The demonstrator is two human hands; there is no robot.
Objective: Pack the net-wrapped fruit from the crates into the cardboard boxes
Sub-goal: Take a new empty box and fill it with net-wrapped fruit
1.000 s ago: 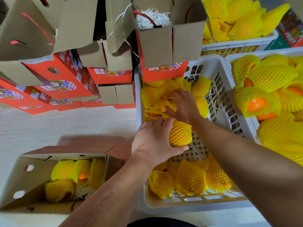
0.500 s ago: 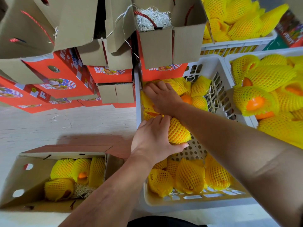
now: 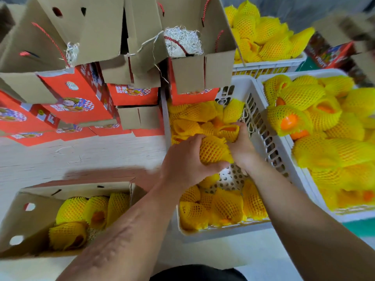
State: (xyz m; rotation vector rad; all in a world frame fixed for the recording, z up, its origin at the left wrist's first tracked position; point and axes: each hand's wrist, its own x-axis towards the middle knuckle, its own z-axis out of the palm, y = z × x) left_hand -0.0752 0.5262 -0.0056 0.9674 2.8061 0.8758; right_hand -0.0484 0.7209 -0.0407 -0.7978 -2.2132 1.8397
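My left hand (image 3: 183, 159) grips a fruit in yellow foam net (image 3: 214, 150) above the middle white crate (image 3: 261, 126). Right beside it, my right hand (image 3: 241, 147) closes on a second net-wrapped fruit (image 3: 230, 131) lying among the pile at the crate's far end. More wrapped fruit fill the crate's near end (image 3: 221, 207). An open cardboard box (image 3: 26, 222) at the lower left holds several wrapped fruit (image 3: 89, 213) on shredded paper.
A second white crate (image 3: 304, 179) heaped with wrapped fruit stands to the right, a third (image 3: 267, 65) behind it. Stacked red and brown cardboard boxes (image 3: 77, 98) with open flaps and rope handles fill the far left; one holds white shredded paper (image 3: 182, 41).
My right hand drew back from the crate's far left corner toward the middle and closed on a wrapped fruit. My left hand stayed over the crate holding its fruit.
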